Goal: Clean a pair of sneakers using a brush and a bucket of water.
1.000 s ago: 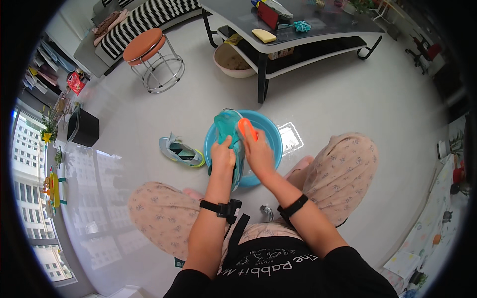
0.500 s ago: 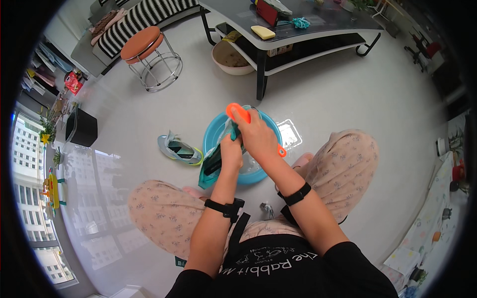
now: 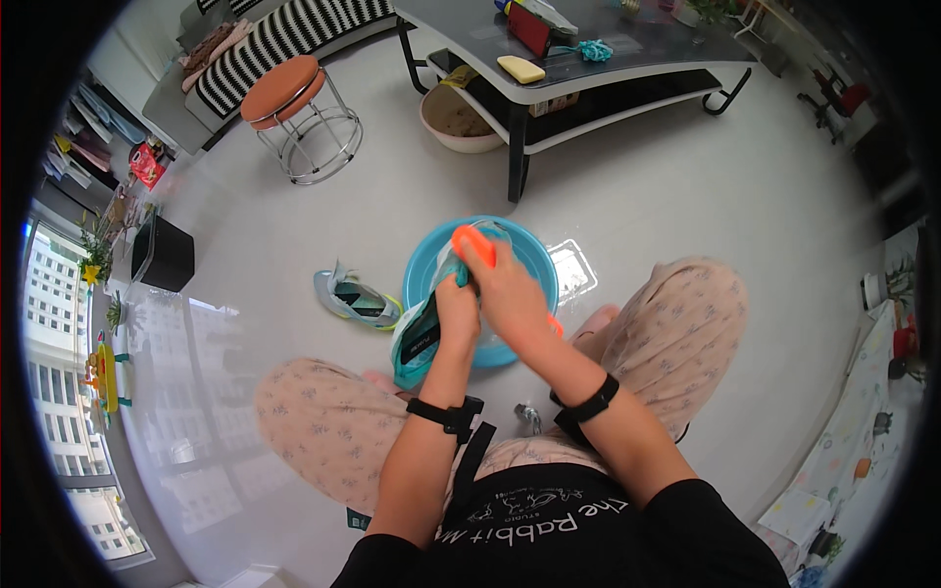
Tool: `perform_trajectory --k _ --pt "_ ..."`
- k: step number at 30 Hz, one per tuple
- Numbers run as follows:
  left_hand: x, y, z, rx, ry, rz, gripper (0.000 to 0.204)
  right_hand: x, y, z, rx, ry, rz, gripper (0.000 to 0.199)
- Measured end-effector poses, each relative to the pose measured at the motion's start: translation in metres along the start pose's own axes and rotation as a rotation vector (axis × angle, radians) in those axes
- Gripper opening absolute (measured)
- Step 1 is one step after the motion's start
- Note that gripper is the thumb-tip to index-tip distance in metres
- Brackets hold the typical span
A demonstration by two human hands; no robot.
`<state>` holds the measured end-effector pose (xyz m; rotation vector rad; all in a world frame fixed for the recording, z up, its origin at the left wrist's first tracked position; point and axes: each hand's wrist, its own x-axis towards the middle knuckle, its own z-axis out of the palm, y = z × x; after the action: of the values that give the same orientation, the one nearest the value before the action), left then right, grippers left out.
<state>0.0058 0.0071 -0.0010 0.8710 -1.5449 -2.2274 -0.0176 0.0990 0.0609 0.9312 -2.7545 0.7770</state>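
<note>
My left hand (image 3: 457, 312) is closed around a teal shoe (image 3: 417, 345), which hangs tilted over the near left rim of a blue basin (image 3: 537, 257). The shoe's dark insole faces up. In my right hand (image 3: 513, 294) is an orange brush (image 3: 474, 245), pressed against the far part of the shoe; its bristles are hidden, and its handle end shows beyond my hand. Left of the basin, a second shoe (image 3: 358, 298), pale grey with a yellow-green edge, rests on the floor.
A round orange-topped stool (image 3: 282, 93) stands far left. Beyond the basin is a dark coffee table (image 3: 470, 29) bearing a yellow sponge (image 3: 520, 69) and a blue scrubber (image 3: 595, 50). A cream tub (image 3: 461, 122) sits below it. My knees flank the basin.
My right hand and the brush have come slightly nearer to me along the shoe. The shoe has turned a little, so more of its insole shows.
</note>
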Motion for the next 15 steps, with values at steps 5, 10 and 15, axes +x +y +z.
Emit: perform_trajectory --k 5,10,15 --pt "-0.001 0.002 0.002 -0.013 0.042 0.068 0.011 0.002 0.001 -0.005 -0.015 -0.046 -0.019 0.058" --pt "-0.002 -0.004 0.008 0.163 0.043 0.163 0.01 0.006 0.006 -0.006 -0.015 0.007 0.086 0.061" --pt "-0.002 0.007 0.002 0.026 0.051 0.038 0.005 -0.022 0.006 0.004 -0.009 -0.068 0.007 0.062"
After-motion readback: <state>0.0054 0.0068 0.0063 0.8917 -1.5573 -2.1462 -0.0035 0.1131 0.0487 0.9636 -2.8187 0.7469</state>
